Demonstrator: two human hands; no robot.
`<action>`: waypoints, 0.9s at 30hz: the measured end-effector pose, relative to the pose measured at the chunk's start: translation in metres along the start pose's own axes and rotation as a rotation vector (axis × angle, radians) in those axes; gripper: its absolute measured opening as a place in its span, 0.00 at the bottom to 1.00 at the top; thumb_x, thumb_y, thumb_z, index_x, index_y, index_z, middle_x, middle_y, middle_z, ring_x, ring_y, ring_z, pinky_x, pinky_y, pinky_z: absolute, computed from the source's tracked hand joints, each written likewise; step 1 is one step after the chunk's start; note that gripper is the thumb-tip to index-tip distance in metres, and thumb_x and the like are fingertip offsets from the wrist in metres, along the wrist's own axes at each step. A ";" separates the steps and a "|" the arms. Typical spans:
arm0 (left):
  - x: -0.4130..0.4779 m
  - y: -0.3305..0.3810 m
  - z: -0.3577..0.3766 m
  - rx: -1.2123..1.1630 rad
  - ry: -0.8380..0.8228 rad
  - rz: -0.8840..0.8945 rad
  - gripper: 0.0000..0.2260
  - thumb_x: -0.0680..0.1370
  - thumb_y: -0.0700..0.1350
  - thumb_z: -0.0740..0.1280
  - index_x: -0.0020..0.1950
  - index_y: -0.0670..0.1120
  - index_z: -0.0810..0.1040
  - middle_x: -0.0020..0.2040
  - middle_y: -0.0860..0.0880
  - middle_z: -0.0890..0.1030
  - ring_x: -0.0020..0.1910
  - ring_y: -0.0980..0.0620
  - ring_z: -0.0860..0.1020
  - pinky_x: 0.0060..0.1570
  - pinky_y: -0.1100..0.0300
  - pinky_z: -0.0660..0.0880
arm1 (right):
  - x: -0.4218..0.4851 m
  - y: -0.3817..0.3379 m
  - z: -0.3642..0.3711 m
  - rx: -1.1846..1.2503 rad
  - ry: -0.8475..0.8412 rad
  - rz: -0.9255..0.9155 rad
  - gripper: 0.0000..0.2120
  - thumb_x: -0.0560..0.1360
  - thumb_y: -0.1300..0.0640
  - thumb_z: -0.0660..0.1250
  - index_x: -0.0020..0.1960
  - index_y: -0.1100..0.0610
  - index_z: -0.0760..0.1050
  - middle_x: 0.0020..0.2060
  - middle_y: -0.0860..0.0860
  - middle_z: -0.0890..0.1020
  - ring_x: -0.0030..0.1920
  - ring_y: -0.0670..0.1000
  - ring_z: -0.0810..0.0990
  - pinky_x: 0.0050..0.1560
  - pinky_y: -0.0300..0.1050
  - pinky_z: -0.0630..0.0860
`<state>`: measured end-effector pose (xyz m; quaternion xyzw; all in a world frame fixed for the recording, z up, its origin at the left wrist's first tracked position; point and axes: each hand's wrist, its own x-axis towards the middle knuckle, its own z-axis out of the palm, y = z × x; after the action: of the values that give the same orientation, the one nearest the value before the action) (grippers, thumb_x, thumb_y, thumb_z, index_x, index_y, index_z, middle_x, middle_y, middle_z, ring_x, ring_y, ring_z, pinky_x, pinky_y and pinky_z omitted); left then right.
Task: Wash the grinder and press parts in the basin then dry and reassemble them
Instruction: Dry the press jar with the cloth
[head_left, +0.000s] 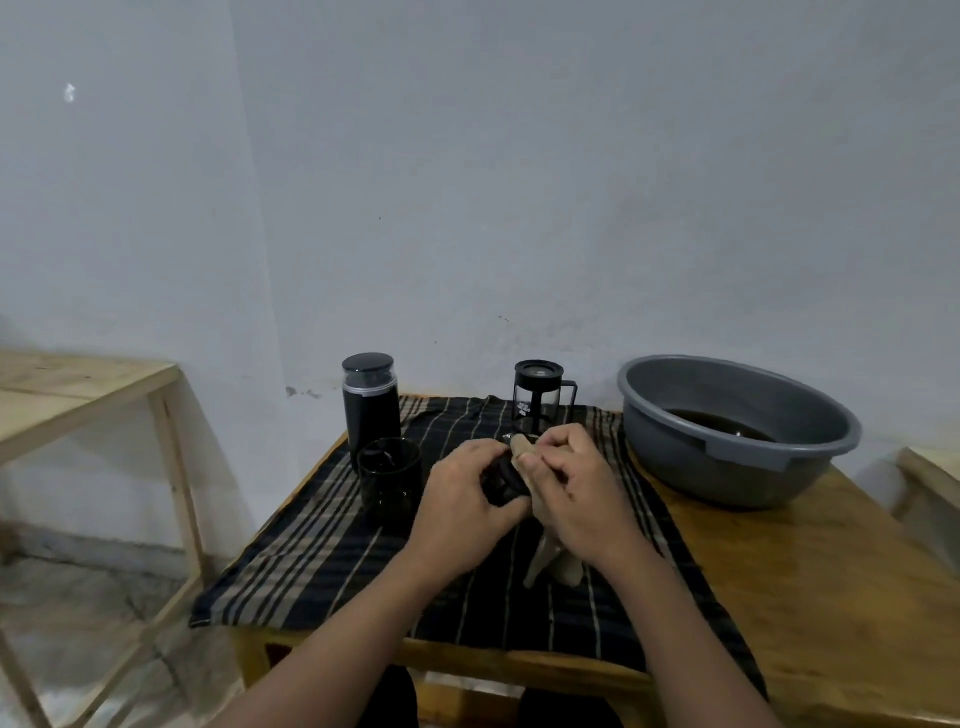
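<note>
Black round part (501, 480) sits between the two hands, raised just above the dark striped woven cloth (322, 561) spread over the wooden surface (831, 597). The left hand (462, 506) curls around its left side and grips it. The right hand (576, 486) pinches a beige fabric rag (540, 561) against the part's right edge, and the rag's loose end hangs down to the striped cloth. The hands are close together, nearly touching. Behind them stands a glass press jug with a black frame and handle (538, 397). To the left are a tall black cylindrical grinder (370, 410) and, just before it, a dark translucent cup (389, 478). A grey round plastic basin (727, 467) holding dark water stands at the right.
</note>
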<state>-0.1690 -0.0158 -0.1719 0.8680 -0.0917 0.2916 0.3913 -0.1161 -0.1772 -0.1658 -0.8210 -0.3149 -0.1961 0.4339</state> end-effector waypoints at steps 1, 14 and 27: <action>0.005 0.005 0.004 -0.065 0.006 0.030 0.13 0.71 0.44 0.78 0.55 0.49 0.84 0.45 0.56 0.83 0.44 0.58 0.80 0.46 0.57 0.78 | -0.002 0.002 -0.004 -0.039 0.022 -0.004 0.19 0.83 0.45 0.60 0.53 0.57 0.84 0.51 0.42 0.71 0.52 0.39 0.74 0.51 0.36 0.74; 0.054 0.028 0.035 -0.121 -0.072 0.154 0.09 0.74 0.41 0.74 0.53 0.51 0.85 0.42 0.54 0.86 0.42 0.54 0.83 0.45 0.51 0.81 | -0.001 0.016 -0.026 -0.085 0.346 0.032 0.20 0.82 0.47 0.59 0.51 0.58 0.85 0.53 0.46 0.73 0.55 0.51 0.73 0.57 0.47 0.75; 0.047 0.010 0.038 -0.200 -0.014 0.090 0.10 0.71 0.40 0.76 0.50 0.50 0.86 0.40 0.59 0.85 0.38 0.62 0.82 0.39 0.59 0.79 | 0.036 0.004 -0.015 0.187 0.195 0.426 0.17 0.82 0.47 0.63 0.46 0.58 0.82 0.53 0.47 0.75 0.52 0.45 0.77 0.55 0.41 0.74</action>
<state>-0.1181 -0.0474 -0.1577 0.8215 -0.1621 0.2924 0.4619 -0.0883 -0.1790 -0.1381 -0.8024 -0.1080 -0.1484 0.5678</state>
